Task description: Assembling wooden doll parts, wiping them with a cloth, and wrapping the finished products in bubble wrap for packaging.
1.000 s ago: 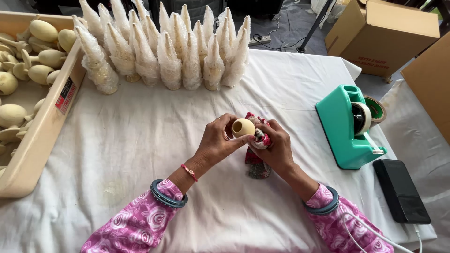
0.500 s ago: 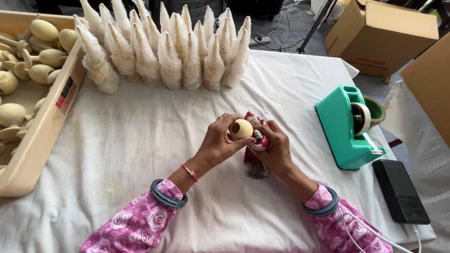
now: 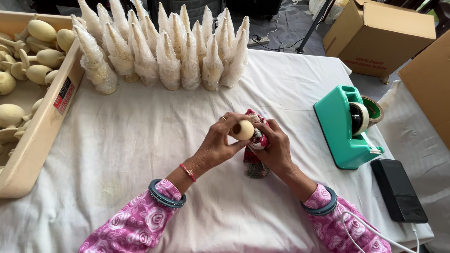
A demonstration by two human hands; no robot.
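My left hand [image 3: 216, 143] has a tight grip on a small round wooden ball [image 3: 243, 130] — my fingers curl around it. My right hand [image 3: 275, 147] is clenched on a bit of red patterned cloth [image 3: 255, 161], pressed right up against the ball. Both sit over the middle of the counter [image 3: 140, 140], which has a white sheet on it. Far from me stands a row of white lacy cones [image 3: 180, 51]. On the left is a tray [image 3: 33, 145] of pale wooden pieces. On the right is a green tape holder [image 3: 342, 136] — a black phone [image 3: 398, 189] lies near it.
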